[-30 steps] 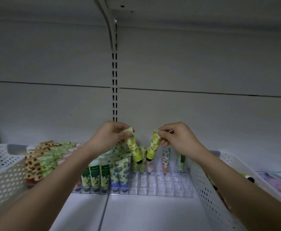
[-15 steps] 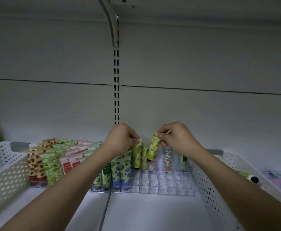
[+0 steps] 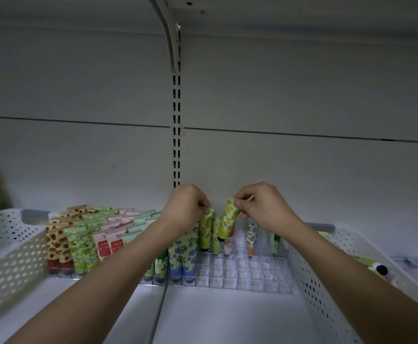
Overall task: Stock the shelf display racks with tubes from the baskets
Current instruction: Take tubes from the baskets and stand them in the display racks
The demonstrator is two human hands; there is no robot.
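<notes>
While my left hand (image 3: 186,207) pinches one yellow-green tube (image 3: 206,228) upright in the clear rack (image 3: 252,276), my right hand (image 3: 260,207) pinches another tilted tube (image 3: 227,220) above it.

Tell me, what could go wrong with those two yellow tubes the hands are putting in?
The right hand pinches its yellow tube tilted, so its cap might miss its slot in the clear rack. The left hand lowers another tube close to the standing blue tubes, which it could nudge over.
</notes>
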